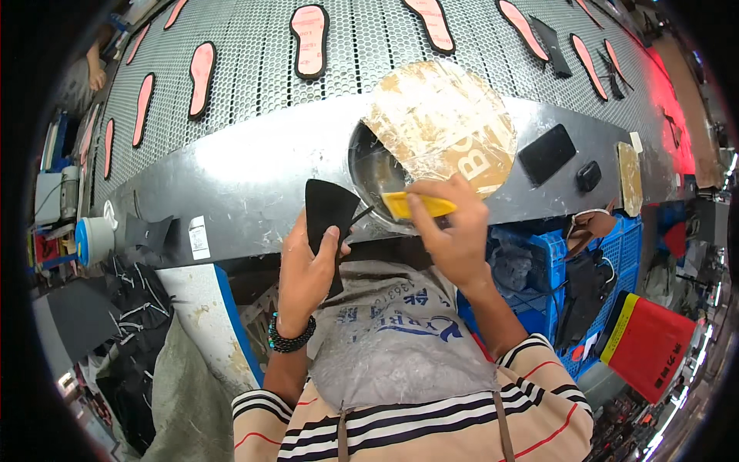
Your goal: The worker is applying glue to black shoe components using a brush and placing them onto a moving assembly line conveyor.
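Observation:
My left hand (pixel 304 269) grips a flat black piece of sheet material (pixel 329 206), flared at the top and narrow below, with the thumb across its face. In my right hand (pixel 460 231) is a brush with a yellow handle (pixel 396 205). Its dark tip points left and meets the right edge of the black piece; whether it touches I cannot tell. Just beyond the hands stands a round metal bowl (pixel 367 160), partly covered by a smeared cardboard disc (pixel 443 119). The bowl's contents are mostly hidden.
Several pink insoles with black edges (pixel 309 42) lie on a mesh conveyor (pixel 254 65) beyond the metal ledge (pixel 254 165). A black phone (pixel 547 154) and small black case (pixel 589 176) rest right of the bowl. Blue crates (pixel 627 246) stand at right, a white-and-blue container (pixel 96 240) at left.

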`<state>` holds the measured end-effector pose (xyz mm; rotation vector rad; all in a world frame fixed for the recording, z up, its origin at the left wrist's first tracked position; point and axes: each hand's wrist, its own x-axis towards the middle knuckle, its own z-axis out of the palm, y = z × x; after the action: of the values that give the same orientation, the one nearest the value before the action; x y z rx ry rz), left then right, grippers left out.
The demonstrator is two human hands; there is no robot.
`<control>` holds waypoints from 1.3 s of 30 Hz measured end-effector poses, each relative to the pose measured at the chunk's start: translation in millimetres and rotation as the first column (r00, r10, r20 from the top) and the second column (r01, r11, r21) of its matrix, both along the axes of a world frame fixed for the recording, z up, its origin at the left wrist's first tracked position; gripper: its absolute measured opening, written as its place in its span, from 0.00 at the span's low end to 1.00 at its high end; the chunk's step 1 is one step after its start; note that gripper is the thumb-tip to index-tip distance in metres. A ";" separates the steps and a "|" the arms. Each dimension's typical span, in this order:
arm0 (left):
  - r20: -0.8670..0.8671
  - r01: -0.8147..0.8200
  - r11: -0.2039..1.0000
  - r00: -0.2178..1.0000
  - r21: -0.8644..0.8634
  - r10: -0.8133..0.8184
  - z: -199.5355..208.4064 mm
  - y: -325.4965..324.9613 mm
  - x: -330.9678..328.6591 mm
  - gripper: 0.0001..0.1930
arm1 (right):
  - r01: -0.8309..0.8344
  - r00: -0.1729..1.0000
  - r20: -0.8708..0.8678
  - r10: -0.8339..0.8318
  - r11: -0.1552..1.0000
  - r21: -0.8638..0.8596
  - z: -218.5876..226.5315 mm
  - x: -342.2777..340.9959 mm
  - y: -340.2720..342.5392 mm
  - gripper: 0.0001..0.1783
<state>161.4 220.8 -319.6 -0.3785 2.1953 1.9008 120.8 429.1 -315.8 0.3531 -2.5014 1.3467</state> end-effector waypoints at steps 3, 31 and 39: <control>0.002 -0.049 0.998 0.999 -0.051 0.049 1.0 4.3 -2.9 0.12 | 0.006 0.997 0.082 0.013 0.974 -0.227 12.3 2.0 -1.2 0.05; 0.330 0.259 0.867 0.848 0.425 -0.415 34.6 -34.5 7.4 0.21 | -0.608 0.794 -0.001 0.609 0.793 -0.044 62.2 -15.1 21.8 0.11; 0.446 0.041 0.851 0.838 0.524 -0.315 26.2 -25.2 25.1 0.25 | -0.700 0.706 0.141 0.694 0.714 -0.005 60.7 -8.1 36.8 0.10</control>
<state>186.5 195.5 -293.4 -0.4887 1.2880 1.8840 112.7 465.9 -255.1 1.3912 -2.6125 1.5854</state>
